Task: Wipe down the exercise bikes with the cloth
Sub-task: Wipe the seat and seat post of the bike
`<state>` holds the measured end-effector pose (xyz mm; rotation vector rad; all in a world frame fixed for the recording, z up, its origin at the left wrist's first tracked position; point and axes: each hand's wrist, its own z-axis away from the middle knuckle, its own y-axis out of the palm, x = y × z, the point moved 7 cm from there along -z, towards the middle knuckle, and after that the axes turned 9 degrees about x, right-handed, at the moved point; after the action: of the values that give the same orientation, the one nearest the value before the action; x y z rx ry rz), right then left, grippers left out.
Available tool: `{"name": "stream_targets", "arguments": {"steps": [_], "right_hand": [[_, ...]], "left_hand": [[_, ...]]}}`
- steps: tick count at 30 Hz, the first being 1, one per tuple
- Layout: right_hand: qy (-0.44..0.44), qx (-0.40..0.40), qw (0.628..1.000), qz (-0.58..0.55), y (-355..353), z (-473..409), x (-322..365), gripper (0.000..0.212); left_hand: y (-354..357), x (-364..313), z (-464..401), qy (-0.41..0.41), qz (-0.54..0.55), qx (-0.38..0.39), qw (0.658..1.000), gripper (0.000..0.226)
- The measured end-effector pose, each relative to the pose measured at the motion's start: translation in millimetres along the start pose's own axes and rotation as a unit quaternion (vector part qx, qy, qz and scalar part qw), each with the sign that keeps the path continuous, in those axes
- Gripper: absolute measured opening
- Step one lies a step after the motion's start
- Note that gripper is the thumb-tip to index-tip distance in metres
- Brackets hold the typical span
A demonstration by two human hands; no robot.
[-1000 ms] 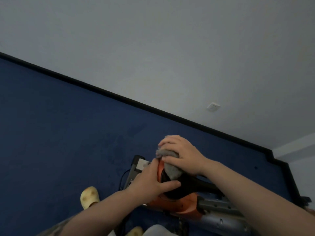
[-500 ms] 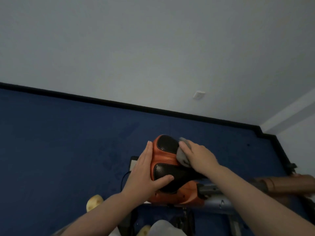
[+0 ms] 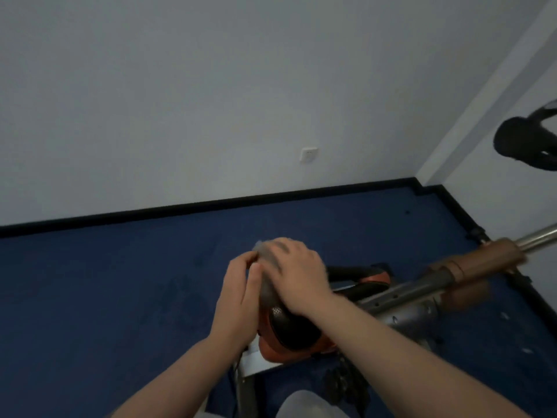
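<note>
Both forearms reached forward from the bottom edge, hands meeting over the bike seat. The right hand lay palm down on a gray cloth, fingers spread and bent over it, pressing it onto the far end of the seat; whether the fingers truly pinched the cloth could not be told through motion blur. The left hand cupped the seat's left side, fingers curled at the cloth's edge, thumb hidden. Count: two hands, one cloth, one orange-and-black seat, one gray seat post running right to a brown sleeve and a chrome tube. One black handlebar piece hung at the right edge. One wall socket sat on the gray wall, above the black baseboard and blue carpet. One gray-clad knee showed at the bottom edge. Compared with half a second before, the right hand had slid from the seat's right side up over its far end, covering more of it, and the left fingers had curled in; the view had swung right.
</note>
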<state>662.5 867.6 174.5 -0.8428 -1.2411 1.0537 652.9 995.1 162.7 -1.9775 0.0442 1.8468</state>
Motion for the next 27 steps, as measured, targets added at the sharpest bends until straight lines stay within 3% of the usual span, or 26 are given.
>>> {"name": "stream_targets", "arguments": {"steps": [3,8,13,16,19,22,25,27], "right_hand": [[-0.11,-0.007,0.994,-0.023,-3,26,0,0.054],[0.071,0.002,0.997,0.017,-26,38,-95,0.057],[0.275,-0.133,0.952,0.033,-27,46,-88,0.038],[0.245,-0.18,0.951,-0.052,2,61,-44,0.057],[0.262,-0.153,0.947,-0.107,12,77,-64,0.064],[0.412,-0.186,0.874,-0.178,-4,75,-113,0.059],[0.515,-0.231,0.787,-0.248,-12,65,-107,0.061],[0.521,-0.245,0.783,-0.236,1,70,-73,0.068]], "left_hand": [[-8,-10,-19,0.011,-0.014,0.001,1.0,0.038],[9,-25,-48,0.065,-0.115,0.146,0.98,0.031],[45,-34,-76,0.121,-0.254,0.245,0.928,0.031],[59,-30,-83,0.129,-0.287,0.274,0.909,0.035],[64,-26,-83,0.134,-0.309,0.284,0.898,0.04],[65,-22,-90,0.113,-0.329,0.281,0.895,0.043],[67,-20,-91,0.117,-0.335,0.288,0.889,0.043],[67,-17,-91,0.114,-0.334,0.292,0.889,0.043]]}}
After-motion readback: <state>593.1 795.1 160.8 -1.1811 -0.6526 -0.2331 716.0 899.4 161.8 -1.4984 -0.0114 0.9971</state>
